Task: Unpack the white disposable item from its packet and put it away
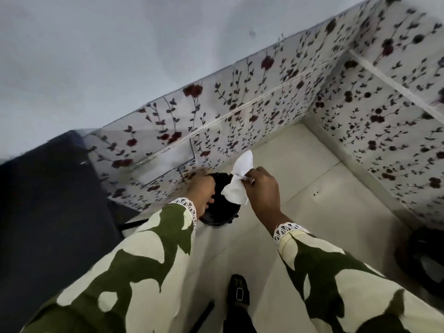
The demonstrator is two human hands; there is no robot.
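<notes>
A crumpled white sheet (pixel 239 180), paper or thin plastic, is pinched in my right hand (pixel 263 188) and hangs over a small black bin (pixel 222 213) on the floor. A bit of clear wrapper seems to sit between the same fingers. My left hand (pixel 201 192) reaches down onto the bin's near left rim; its fingers curl over the edge, and whether they grip the rim or a lid I cannot tell. Both sleeves are cream with green patches and white lace cuffs.
Floral-tiled walls (pixel 240 109) meet in a corner behind the bin. Pale floor tiles (pixel 307 169) spread to the right. A dark panel (pixel 48 200) stands at the left. A black shoe (pixel 239 290) is below, and a dark round object (pixel 425 260) at the right edge.
</notes>
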